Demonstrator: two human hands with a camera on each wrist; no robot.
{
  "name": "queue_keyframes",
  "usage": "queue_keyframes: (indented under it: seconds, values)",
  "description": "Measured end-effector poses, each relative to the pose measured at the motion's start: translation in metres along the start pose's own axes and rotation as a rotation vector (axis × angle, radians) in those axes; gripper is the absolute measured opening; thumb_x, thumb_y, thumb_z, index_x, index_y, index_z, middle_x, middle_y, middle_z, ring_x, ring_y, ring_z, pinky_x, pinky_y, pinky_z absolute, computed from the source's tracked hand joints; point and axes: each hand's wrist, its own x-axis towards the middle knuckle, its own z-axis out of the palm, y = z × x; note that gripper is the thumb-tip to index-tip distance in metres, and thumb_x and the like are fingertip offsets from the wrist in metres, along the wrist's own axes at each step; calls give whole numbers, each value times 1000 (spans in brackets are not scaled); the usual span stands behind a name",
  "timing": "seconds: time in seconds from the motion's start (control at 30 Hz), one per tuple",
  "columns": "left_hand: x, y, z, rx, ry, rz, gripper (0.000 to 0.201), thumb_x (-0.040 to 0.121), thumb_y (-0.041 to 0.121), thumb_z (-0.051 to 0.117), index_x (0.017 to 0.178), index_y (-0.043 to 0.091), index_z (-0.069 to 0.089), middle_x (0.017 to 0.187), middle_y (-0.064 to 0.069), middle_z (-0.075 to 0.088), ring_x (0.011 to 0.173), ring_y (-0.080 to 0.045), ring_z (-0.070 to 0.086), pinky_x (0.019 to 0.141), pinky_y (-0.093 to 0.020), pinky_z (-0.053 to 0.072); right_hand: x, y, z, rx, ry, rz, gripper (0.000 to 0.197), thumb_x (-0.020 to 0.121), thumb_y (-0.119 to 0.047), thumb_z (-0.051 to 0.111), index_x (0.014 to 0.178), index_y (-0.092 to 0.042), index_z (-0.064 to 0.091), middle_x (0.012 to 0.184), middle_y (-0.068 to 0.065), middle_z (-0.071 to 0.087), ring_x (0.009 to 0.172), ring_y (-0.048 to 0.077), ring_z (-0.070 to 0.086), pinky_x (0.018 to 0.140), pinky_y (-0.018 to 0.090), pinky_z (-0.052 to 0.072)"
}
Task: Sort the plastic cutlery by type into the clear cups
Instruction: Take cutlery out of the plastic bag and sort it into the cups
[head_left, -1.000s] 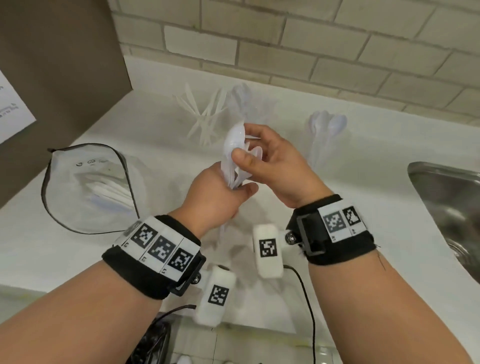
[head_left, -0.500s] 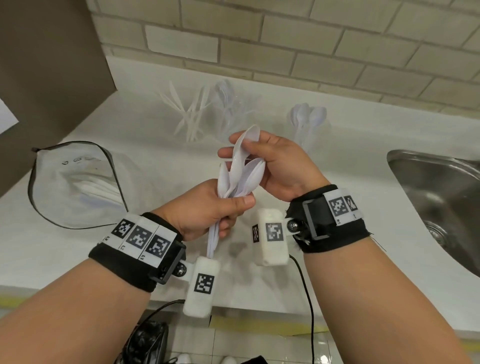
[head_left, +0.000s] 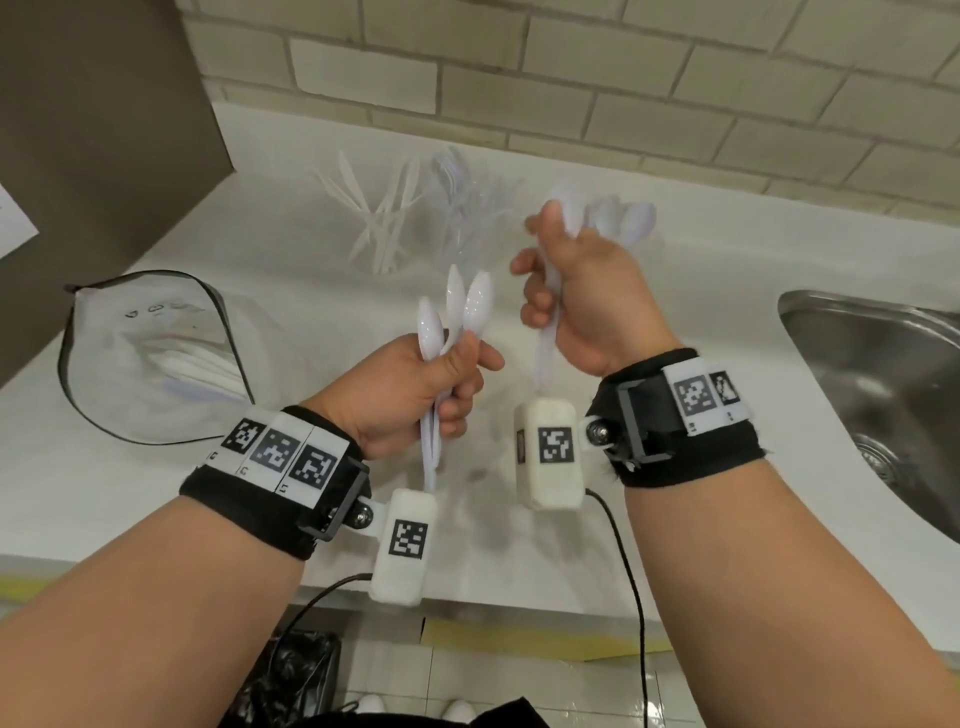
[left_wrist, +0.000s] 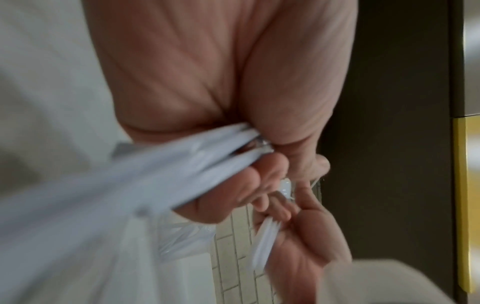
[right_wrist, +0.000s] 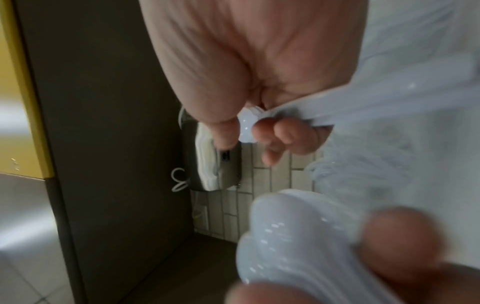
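The left hand fists a bundle of spoons bowls-up as stock, while the right hand – fingers curled round one spoon – likely carries it to the spoon cup.

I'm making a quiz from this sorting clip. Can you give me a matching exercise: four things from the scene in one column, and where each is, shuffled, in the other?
Things:
1. spoon bunch
2. single spoon
3. plastic bag
4. sink

Places:
A. lying on the counter at far left
B. gripped in the right hand
C. set into the counter at far right
D. gripped in the left hand

Pairs: 1-D, 2-B, 3-A, 4-C
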Motion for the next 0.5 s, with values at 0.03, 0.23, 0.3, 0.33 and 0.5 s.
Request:
queue_keyframes:
  seconds: [0.03, 0.23, 0.3, 0.33, 0.5]
  values:
    - [2, 2, 1, -21, 12, 5, 42, 82, 46, 55, 94, 6, 61, 61, -1, 41, 44, -9, 35, 45, -21, 36, -1, 8, 0, -29, -45, 35, 25, 96, -34, 54, 101, -9, 54, 79, 5, 53, 46, 10, 38, 44, 23, 35]
    - [9, 6, 0, 27, 12, 15, 43, 82, 45, 52, 82, 3, 59, 60, -4, 51, 43, -10, 41, 44, -22, 41, -5, 34, 0, -129, -388, 171, 23, 88, -25, 64, 73, -8, 62, 56, 10, 50, 56, 26, 49, 50, 24, 34]
    - [9, 6, 2, 79, 38, 9, 44, 85, 47, 49, 80, 4, 60, 60, -4, 57, 45, -12, 49, 48, -25, 46, -5, 35, 1, -140, -350, 164, 27, 92, -24, 61, 71, -8, 60, 53, 10, 49, 49, 23, 50, 48, 24, 34]
    - [9, 6, 3, 106, 60, 3, 44, 89, 46, 48, 80, 5, 61, 62, -4, 61, 48, -14, 53, 50, -27, 50, -5, 35, 2, -141, -333, 151, 28, 93, -23, 59, 71, -8, 59, 52, 9, 48, 45, 20, 48, 46, 23, 34]
    - [12, 8, 6, 163, 114, -10, 46, 96, 41, 46, 89, 0, 64, 87, -20, 66, 63, -23, 65, 60, -34, 57, -5, 39, 4, -110, -268, 126, 25, 94, -24, 58, 75, -9, 60, 48, 4, 47, 43, 14, 39, 44, 22, 34]
